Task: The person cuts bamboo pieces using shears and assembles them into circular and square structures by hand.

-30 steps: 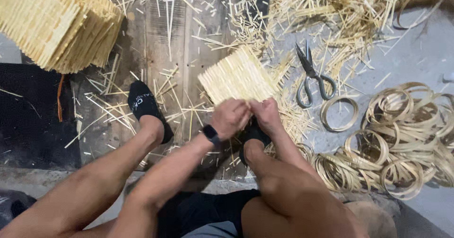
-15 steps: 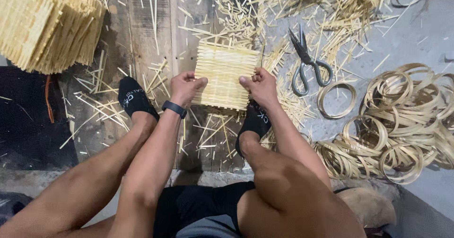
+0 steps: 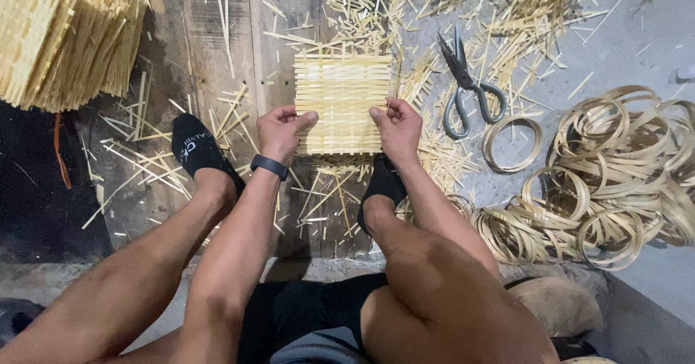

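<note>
Two hands' grips on woven bamboo mat (image 3: 340, 100) sides.

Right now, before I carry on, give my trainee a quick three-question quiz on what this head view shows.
1. True or false: both the left hand and the right hand grip the woven bamboo mat.
2. Which lies nearest the scissors? A. the stack of woven mats B. a single bamboo ring C. the black wristband
3. Fill in: the pile of bamboo rings lies on the person's ____ side.

Key: 1 true, each hand holds one side edge. 2 B, the ring lies just below the scissors' handles. 3 right.
</note>
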